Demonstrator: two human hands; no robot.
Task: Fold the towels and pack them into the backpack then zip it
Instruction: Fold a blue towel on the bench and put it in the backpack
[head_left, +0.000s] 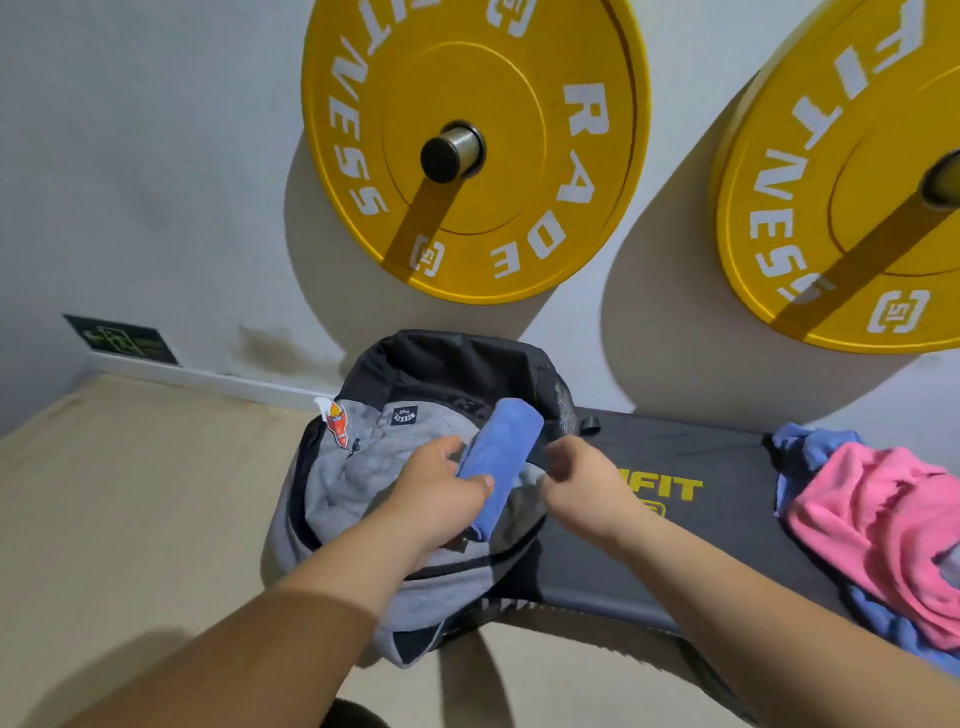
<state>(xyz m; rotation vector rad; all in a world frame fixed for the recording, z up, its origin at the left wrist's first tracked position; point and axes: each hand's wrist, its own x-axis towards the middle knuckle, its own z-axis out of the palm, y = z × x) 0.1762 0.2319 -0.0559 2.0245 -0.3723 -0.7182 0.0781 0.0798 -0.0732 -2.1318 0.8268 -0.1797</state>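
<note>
A grey and black backpack (363, 483) lies on the left end of a black bench, its top toward the wall. A folded blue towel (498, 452) sits at its open mouth, slanting up to the right. My left hand (441, 488) grips the towel's lower end. My right hand (576, 478) pinches the backpack's opening edge just right of the towel. A pink towel (878, 530) lies crumpled on the bench's right end, on top of another blue towel (800, 441).
The black bench (691, 551) with yellow lettering runs along a white wall. Two yellow weight plates (467, 145) (841, 171) hang on wall pegs above it. A beige floor (130, 493) spreads to the left.
</note>
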